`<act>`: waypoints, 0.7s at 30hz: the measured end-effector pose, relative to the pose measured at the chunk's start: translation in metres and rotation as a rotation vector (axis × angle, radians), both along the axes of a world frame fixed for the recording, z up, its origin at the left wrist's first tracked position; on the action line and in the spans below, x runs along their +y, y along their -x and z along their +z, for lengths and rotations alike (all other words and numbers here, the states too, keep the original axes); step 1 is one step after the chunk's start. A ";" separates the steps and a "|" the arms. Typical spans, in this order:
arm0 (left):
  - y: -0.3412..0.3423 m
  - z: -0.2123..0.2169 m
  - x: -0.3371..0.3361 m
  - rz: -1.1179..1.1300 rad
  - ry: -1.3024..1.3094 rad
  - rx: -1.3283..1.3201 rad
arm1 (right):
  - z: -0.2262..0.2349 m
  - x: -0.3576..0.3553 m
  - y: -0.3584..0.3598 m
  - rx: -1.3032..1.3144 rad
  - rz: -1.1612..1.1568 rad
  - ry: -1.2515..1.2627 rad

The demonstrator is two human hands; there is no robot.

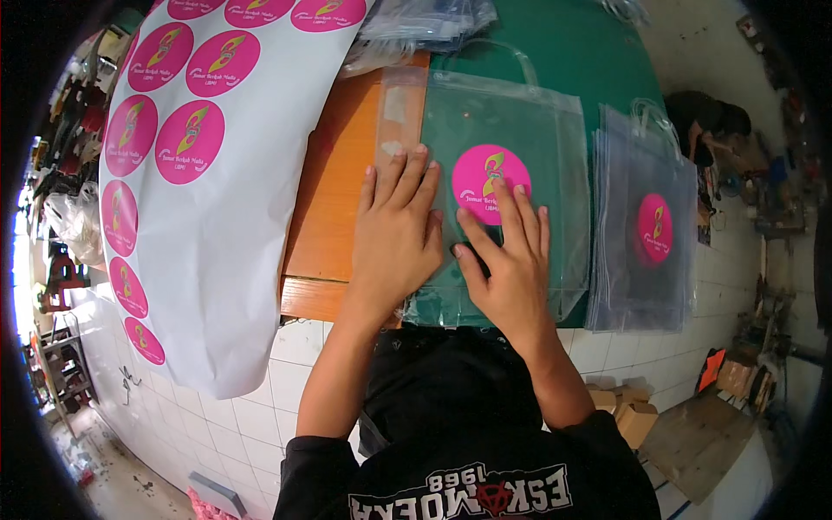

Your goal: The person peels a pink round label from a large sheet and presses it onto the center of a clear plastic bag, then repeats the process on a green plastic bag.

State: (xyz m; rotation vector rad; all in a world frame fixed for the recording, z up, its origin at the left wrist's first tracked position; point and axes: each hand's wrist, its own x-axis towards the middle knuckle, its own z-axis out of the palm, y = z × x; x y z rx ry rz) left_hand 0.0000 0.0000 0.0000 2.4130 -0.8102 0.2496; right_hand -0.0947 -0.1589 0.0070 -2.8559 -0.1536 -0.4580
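A clear plastic tote bag (555, 130) lies flat before me, its see-through handle toward the far side. On its front is a round pink sticker (466, 165) with a yellow-green emblem. My right hand (510, 260) rests with fingers stretched out, the fingertips on the sticker's lower right part. Flat on the left part of the bag lies my left hand (397, 217), fingers extended and pointing away from me. Neither hand grips anything. To the left, a large white sheet of round pink stickers (234, 260) hangs over the table's near edge.
The table has an orange wooden part (329, 191) and a green covering (598, 52). A stack of clear bags (624, 295) with a pink sticker on top lies at the right edge. More folded plastic (425, 22) sits at the back. Another person (706, 117) bends down at far right.
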 end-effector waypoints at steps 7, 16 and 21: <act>0.003 0.001 0.002 0.005 0.007 0.051 | 0.002 0.001 0.002 -0.008 -0.034 -0.033; 0.000 -0.001 0.001 0.002 0.005 -0.026 | -0.001 -0.003 0.003 -0.081 -0.057 -0.081; 0.000 0.000 0.000 -0.012 -0.015 0.029 | 0.000 -0.003 0.004 -0.103 -0.035 -0.112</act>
